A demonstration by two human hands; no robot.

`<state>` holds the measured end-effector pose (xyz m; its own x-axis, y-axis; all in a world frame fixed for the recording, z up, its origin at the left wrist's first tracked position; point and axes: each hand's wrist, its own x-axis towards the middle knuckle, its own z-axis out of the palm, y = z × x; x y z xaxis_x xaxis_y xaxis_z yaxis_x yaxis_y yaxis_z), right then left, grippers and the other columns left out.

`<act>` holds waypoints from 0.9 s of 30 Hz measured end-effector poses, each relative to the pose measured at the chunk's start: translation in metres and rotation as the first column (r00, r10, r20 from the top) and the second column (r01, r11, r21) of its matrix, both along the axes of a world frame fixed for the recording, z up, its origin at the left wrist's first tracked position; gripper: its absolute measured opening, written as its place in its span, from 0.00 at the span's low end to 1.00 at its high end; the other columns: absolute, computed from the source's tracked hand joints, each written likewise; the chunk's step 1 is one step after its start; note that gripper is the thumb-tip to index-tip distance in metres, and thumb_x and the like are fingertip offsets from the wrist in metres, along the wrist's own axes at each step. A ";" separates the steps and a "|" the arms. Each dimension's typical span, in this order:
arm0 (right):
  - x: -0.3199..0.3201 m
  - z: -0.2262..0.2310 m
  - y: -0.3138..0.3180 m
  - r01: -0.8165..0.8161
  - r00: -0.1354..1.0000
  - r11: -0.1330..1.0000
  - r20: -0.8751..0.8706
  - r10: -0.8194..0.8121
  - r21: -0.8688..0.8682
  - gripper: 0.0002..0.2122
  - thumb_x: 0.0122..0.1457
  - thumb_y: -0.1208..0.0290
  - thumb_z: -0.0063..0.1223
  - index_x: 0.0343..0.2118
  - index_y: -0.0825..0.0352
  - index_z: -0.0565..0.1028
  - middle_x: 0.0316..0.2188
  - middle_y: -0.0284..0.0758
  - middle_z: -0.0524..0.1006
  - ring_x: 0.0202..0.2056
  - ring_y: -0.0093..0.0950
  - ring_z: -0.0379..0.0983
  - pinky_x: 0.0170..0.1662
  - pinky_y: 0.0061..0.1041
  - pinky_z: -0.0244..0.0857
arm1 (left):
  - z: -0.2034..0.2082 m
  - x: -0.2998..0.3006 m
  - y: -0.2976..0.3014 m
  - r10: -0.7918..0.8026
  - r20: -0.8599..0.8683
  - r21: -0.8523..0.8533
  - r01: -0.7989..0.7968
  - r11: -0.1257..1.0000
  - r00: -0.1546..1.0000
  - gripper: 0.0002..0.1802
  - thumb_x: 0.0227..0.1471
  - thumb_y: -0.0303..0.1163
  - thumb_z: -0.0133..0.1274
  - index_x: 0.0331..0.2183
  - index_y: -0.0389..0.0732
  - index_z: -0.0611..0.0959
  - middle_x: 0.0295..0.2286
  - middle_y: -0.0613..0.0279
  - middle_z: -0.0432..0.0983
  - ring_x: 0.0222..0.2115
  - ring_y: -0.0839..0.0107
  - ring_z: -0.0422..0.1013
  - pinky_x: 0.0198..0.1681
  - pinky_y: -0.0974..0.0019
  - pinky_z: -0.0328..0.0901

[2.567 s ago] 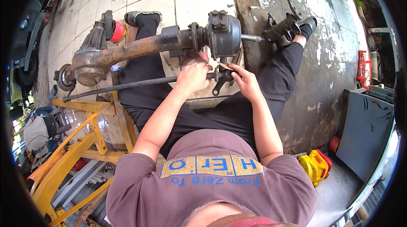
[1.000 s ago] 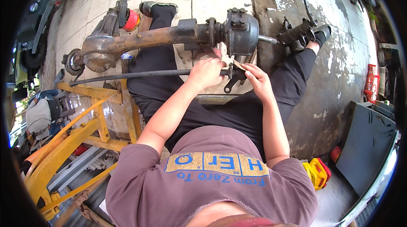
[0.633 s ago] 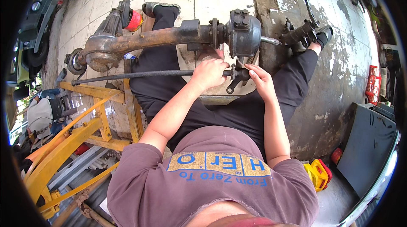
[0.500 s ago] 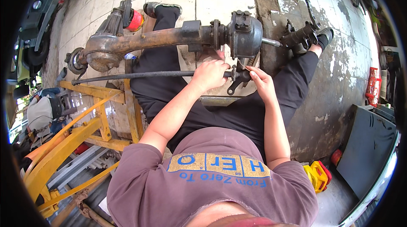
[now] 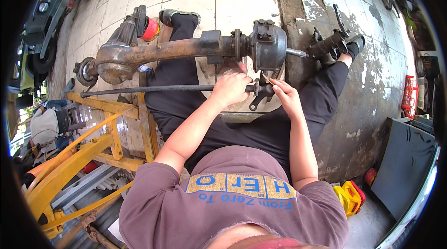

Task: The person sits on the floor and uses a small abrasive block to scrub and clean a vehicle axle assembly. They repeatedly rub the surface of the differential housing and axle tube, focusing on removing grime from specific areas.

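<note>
A long dark tie rod (image 5: 163,89) lies across in front of me, its right end under my left hand (image 5: 230,89). The fingers of that hand are closed round the rod close to its end fitting. Just right of it, a dark lever with a hole in its end (image 5: 260,96) angles down. My right hand (image 5: 286,95) pinches a thin strip (image 5: 266,78) against this joint; what the strip is I cannot make out. Beyond both hands a rusty axle housing (image 5: 177,49) stretches sideways, with a black drum-shaped hub (image 5: 272,46) at its right end.
A yellow metal frame (image 5: 100,146) stands at the left. Beyond my right leg lies a dark metal part with a lever (image 5: 328,46). A red-and-yellow tin (image 5: 150,29) sits behind the axle. At the right are a grey cabinet (image 5: 402,160) and a yellow-and-red container (image 5: 348,197).
The whole scene sits slightly lower in the picture. Both hands stay at the rod's right end, with only a small shift of the right fingers.
</note>
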<state>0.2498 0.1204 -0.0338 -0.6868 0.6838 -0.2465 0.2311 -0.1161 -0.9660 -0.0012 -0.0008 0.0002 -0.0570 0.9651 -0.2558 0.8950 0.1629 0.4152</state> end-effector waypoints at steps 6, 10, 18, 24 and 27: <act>0.000 0.002 0.000 0.003 1.000 0.999 -0.008 -0.004 -0.050 0.19 0.74 0.63 0.64 0.61 0.71 0.85 0.62 0.42 0.83 0.64 0.31 0.77 0.70 0.31 0.64 | -0.003 0.000 -0.001 -0.002 0.001 0.014 0.002 1.000 1.000 0.21 0.51 0.35 0.65 0.48 0.44 0.90 0.44 0.56 0.86 0.48 0.53 0.85 0.53 0.49 0.79; -0.001 0.004 0.000 0.003 1.000 0.999 -0.024 -0.005 -0.051 0.20 0.75 0.61 0.63 0.61 0.70 0.85 0.60 0.38 0.84 0.60 0.28 0.77 0.66 0.29 0.66 | -0.006 0.000 -0.001 0.001 0.005 0.011 -0.001 1.000 1.000 0.21 0.51 0.36 0.66 0.49 0.44 0.90 0.45 0.56 0.86 0.48 0.53 0.84 0.54 0.50 0.79; -0.001 -0.006 0.001 0.021 0.999 0.999 0.028 -0.020 -0.044 0.18 0.76 0.61 0.62 0.59 0.69 0.86 0.56 0.41 0.86 0.58 0.29 0.80 0.63 0.30 0.70 | -0.004 0.000 0.000 -0.011 -0.010 0.009 0.011 1.000 1.000 0.23 0.51 0.37 0.66 0.50 0.45 0.90 0.45 0.57 0.87 0.49 0.56 0.84 0.55 0.51 0.79; -0.001 -0.005 0.000 0.024 1.000 0.997 -0.007 -0.024 0.069 0.18 0.75 0.61 0.63 0.58 0.69 0.86 0.58 0.43 0.86 0.60 0.32 0.81 0.65 0.31 0.70 | 0.002 0.003 0.000 0.013 -0.008 -0.043 -0.013 0.999 1.000 0.22 0.54 0.37 0.64 0.51 0.46 0.91 0.46 0.59 0.88 0.53 0.58 0.82 0.58 0.50 0.77; -0.010 -0.008 -0.001 0.076 0.995 0.996 0.063 -0.079 0.043 0.17 0.75 0.63 0.63 0.58 0.69 0.87 0.59 0.44 0.86 0.62 0.34 0.80 0.68 0.34 0.68 | 0.004 0.001 0.003 0.006 -0.001 -0.051 -0.006 0.999 1.000 0.22 0.54 0.38 0.64 0.51 0.45 0.91 0.45 0.57 0.88 0.52 0.56 0.83 0.57 0.50 0.78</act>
